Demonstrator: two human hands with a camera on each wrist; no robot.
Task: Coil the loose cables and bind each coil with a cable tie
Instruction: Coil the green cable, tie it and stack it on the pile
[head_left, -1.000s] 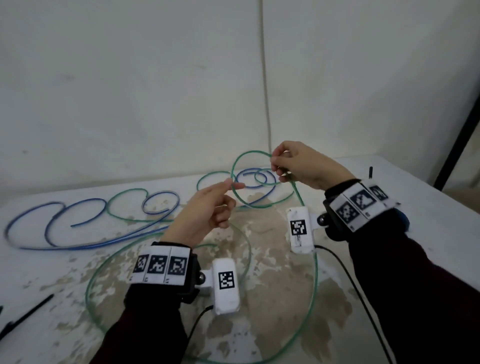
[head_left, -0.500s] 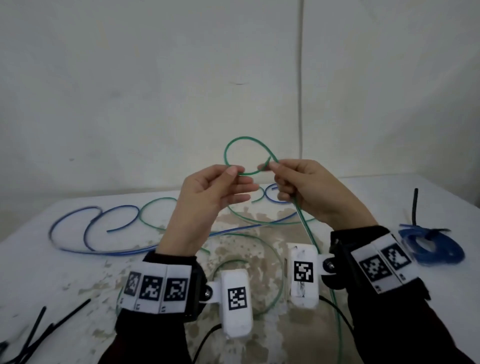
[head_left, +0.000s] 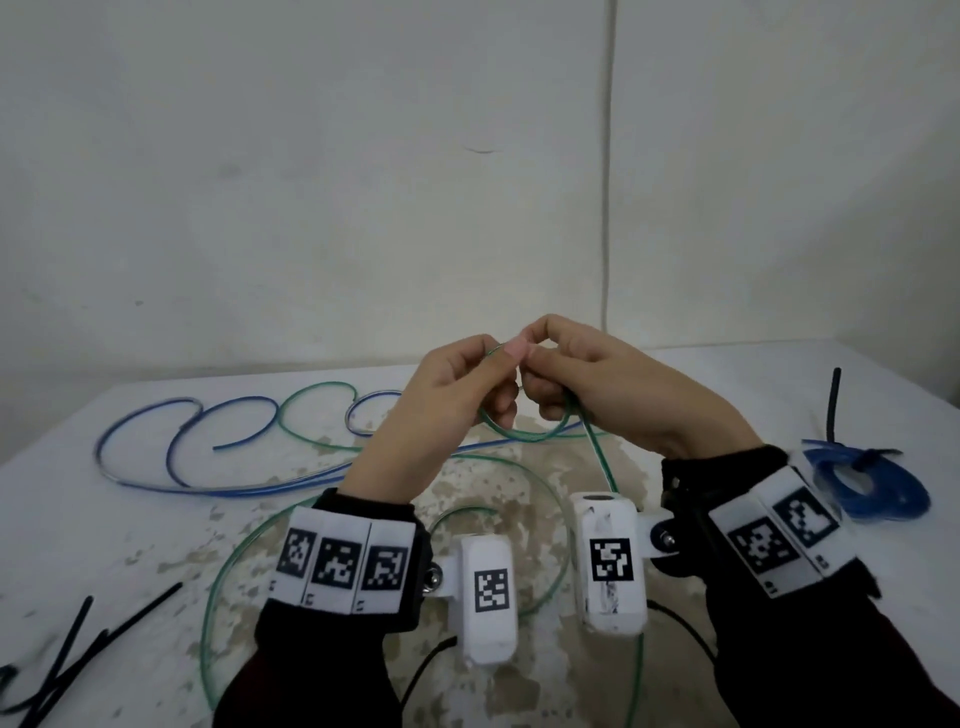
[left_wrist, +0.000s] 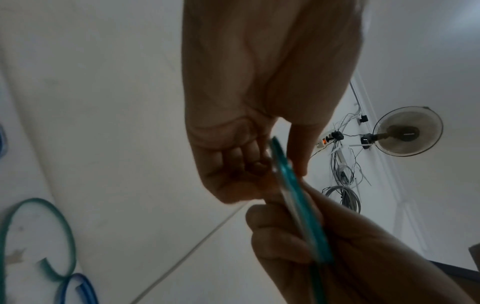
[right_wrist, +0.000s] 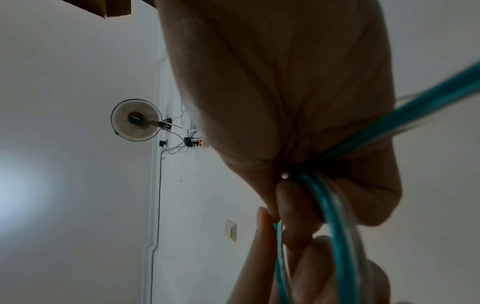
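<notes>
Looking down from the head view, we see at the bottom of the frame two dark sleeves with white marker bands and white wrist cameras, and at the lower left a scatter of black cable ties lying on the worn, white worktop. Just above the cameras, in the middle of the frame, our left hand and right hand meet, raised off the worktop, fingertips touching. Both hands pinch the green cable: the left hand holds it between thumb and curled fingers, and the right hand has its thumb and fingers closed round the same strands. A small green loop hangs below the knuckles, and one strand runs down from the right hand toward the lower edge of the frame, while the rest of the cable lies in wide curves on the worktop beneath our wrists. In the left wrist view the green cable passes between both hands; in the right wrist view two green strands come out of the closed fingers. Farther back, at the left of the frame, a loose blue cable lies in open curves. At the right edge sits a blue coil bound with a black tie. Behind the worktop rises a pale wall.
</notes>
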